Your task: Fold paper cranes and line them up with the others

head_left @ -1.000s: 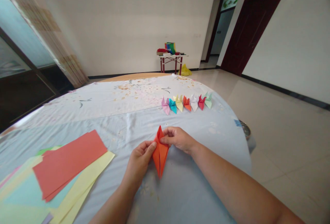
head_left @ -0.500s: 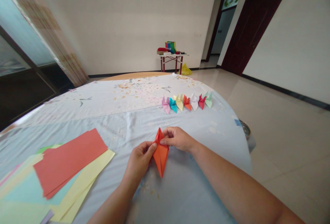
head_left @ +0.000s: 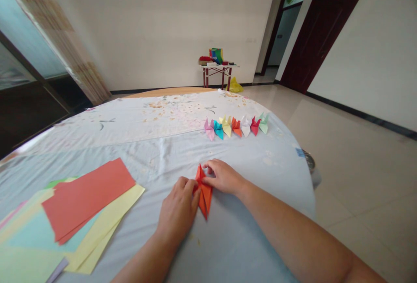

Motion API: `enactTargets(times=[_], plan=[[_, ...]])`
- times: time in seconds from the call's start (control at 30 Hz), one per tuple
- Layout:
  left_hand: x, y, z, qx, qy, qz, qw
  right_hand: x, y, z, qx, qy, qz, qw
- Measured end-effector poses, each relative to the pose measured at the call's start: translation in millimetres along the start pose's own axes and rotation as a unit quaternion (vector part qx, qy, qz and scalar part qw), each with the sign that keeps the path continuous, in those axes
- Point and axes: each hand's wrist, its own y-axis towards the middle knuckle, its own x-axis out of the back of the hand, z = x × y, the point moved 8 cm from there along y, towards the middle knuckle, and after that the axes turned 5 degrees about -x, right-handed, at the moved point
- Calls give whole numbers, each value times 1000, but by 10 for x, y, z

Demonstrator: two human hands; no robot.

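At far left, a patterned curtain (head_left: 48,22) hangs beside a window (head_left: 35,44). Below it, on the cloth-covered round table (head_left: 140,144), coloured paper lies in an overlapping pile: pale blue (head_left: 37,231) and other light sheets at the left, red sheets (head_left: 89,198) on top, and yellow sheets (head_left: 110,226) protruding at the right.

Right of the pile, the left hand (head_left: 180,202) is turned back upward, its bunched fingers and thumb pinching the left edge of the orange folded paper (head_left: 205,200). This piece (a slender, pointed form with a central slit in its lower half) lies between the two hands, near the middle of the table's near side. The right hand (head_left: 224,176) has its thumb on the upper part of the piece and its fingers curled beside the upper point; whether it grips the paper cannot be told.

Beyond the hands stands a row of seven folded paper birds (head_left: 236,127), in order pink, blue, yellow, orange, white, red and pale green. In the background are a small side table (head_left: 221,66), a yellow bag (head_left: 235,85) and, farthest right, a dark red door (head_left: 321,31).
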Motion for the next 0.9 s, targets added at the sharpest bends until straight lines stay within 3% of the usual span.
enactTargets(times=[0.2,0.4,0.6,0.73,0.9], plan=[[-34,-16,-30,-30,3,12,999,19,-7,-33,-12,-83,28,996],[10,-42,-53,-41,3,-5,999,32,-1,-50,-14,-79,20,997],[16,-74,-226,-103,31,-5,994,10,10,-5,23,-84,27,996],[15,-69,-211,-94,10,-15,995,-20,9,-3,34,-81,50,995],[37,-73,-193,-92,-6,-28,995,-42,31,-38,14,-81,34,996]])
